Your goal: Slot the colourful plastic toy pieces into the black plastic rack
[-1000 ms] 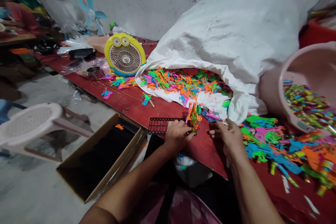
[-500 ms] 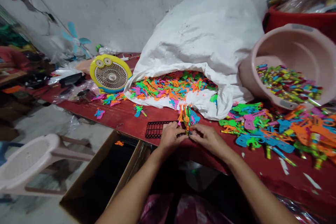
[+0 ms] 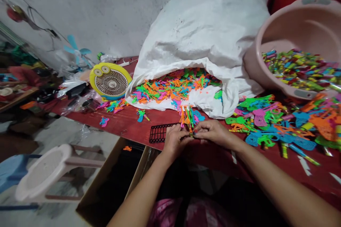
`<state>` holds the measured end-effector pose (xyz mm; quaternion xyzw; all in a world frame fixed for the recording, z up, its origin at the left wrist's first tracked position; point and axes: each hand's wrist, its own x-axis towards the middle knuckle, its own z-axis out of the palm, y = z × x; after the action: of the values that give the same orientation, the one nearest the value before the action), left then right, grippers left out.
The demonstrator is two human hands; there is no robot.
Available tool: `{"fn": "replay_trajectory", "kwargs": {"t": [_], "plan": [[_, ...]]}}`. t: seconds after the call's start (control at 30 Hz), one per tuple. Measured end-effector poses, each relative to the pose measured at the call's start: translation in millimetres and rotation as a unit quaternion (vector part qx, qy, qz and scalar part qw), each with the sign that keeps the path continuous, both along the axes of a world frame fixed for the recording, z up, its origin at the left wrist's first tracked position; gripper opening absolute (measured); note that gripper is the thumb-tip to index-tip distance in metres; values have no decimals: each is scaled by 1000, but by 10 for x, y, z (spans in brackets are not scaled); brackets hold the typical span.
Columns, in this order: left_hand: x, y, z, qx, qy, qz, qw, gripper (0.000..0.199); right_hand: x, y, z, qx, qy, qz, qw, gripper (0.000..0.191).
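At the front edge of the red table my left hand (image 3: 175,138) is closed on a small bundle of colourful plastic pieces (image 3: 189,117), which stand up between my hands. My right hand (image 3: 210,131) pinches at the lower right side of the same bundle; its fingertips hold something too small to make out. A black plastic grid rack (image 3: 157,133) lies on the table, partly under my left hand. Behind the bundle, the mouth of a large white sack (image 3: 207,35) shows many bright plastic pieces (image 3: 170,87).
A pink tub (image 3: 259,55) of wrapped tubes leans at the right, above a pile of plastic toys (image 3: 287,138). A yellow fan (image 3: 110,81) stands at the left. Below are an open cardboard box (image 3: 92,193) and a stool (image 3: 45,170). Part of a person (image 3: 25,74) shows far left.
The camera view has shifted, so the stool and box sit further right. My right hand has turned slightly beside the bundle, and my left hand keeps its hold.
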<state>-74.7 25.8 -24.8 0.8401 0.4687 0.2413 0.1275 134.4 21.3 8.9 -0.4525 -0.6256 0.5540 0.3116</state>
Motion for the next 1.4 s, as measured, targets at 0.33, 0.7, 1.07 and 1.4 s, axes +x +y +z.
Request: {"fn": "replay_trajectory", "kwargs": {"t": [0.33,0.7,1.07,1.4], "plan": [[18,-5,-24,12,-16,-2,1000,22,18,0,26,-30,10,-21,999,23],[22,3,-23,2,2,10,1000,20,-108,-40,-23,166,-160,-10,973,17],[18,-25,31,-4,-6,7,1000,22,27,83,-20,-14,-42,43,998,26],[17,-15,4,3,-15,6,1000,20,-14,-8,-94,-62,-6,-46,997,30]]}}
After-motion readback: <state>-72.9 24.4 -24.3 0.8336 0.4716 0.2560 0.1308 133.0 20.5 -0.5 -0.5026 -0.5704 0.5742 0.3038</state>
